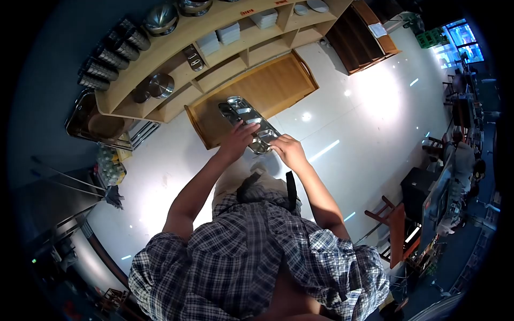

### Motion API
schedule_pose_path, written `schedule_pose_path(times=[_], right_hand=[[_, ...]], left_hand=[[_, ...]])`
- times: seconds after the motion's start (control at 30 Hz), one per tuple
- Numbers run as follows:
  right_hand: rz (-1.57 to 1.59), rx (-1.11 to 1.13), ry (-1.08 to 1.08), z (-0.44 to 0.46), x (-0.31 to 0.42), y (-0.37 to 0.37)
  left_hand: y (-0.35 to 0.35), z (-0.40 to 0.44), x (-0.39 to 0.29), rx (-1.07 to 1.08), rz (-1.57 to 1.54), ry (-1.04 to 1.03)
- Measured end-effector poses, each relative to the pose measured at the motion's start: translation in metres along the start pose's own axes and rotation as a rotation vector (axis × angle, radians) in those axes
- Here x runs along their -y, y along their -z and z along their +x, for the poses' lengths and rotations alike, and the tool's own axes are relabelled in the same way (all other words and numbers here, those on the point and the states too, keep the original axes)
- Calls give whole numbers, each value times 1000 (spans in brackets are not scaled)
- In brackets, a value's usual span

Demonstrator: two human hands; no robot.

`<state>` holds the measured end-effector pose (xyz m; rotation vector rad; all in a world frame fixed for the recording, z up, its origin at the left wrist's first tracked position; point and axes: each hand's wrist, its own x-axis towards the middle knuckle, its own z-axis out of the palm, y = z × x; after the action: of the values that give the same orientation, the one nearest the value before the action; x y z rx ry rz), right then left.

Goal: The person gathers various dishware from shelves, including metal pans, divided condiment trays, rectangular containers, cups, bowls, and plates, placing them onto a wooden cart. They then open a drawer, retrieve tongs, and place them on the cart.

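Note:
Over the near side of a wooden tray-like board, a shiny metal tray with several compartments slants between my hands. My left hand lies at its left side, with fingers reaching over the tray's surface. At the near right end, my right hand grips the tray's edge, thumb and fingers closed on it. Another dark metal edge shows beside the tray on the left; whether it is a second tray cannot be made out.
Beyond is a wooden shelf unit with stacked white dishes, metal pots and metal cups. A dark wooden cabinet stands back right. A mop is at left, a wooden chair at right.

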<state>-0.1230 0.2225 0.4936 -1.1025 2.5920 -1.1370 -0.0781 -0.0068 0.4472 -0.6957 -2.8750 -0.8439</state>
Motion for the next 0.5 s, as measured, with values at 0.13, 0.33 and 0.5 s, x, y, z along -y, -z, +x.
schedule_pose_path(times=[0.13,0.33,0.5], right_hand=[[103,-116,-126,-11,-30,4],[-81,-72,-150,6,-105,7],[-361,-98,4,41,-193,-1]], left_hand=[[-10,10,-7,-137,26,31],[-41,15,30,-198,-38,131],[-70,73,60,-205,-80,136]])
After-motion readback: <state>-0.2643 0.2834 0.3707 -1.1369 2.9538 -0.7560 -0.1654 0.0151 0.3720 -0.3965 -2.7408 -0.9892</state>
